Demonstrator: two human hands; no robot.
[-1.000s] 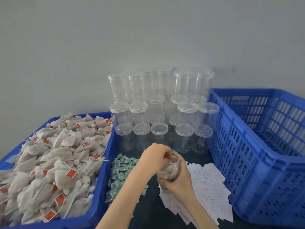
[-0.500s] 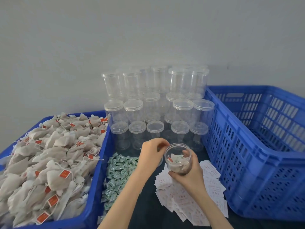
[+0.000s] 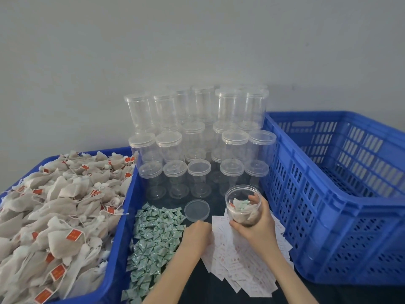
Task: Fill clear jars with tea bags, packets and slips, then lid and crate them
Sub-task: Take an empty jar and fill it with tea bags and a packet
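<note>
the left hand (image 3: 198,234) has left the jar (image 3: 243,207), a green packet now inside, fingering slips (image 3: 232,255); right hand (image 3: 255,224) grips the jar.

hands (image 3: 228,229): 2 | open jar (image 3: 243,207): 1 | loose lid (image 3: 196,210): 1 | blue crates (image 3: 341,216): 2

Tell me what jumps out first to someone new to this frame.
Probably the tiered stack of clear lidded plastic jars against the grey wall, centre. Flanking it, a blue plastic bin heaped with beige tea bags with red tags on the left and a tall blue slotted plastic crate on the right. In front, the right hand holds an open, partly filled clear jar.
</note>
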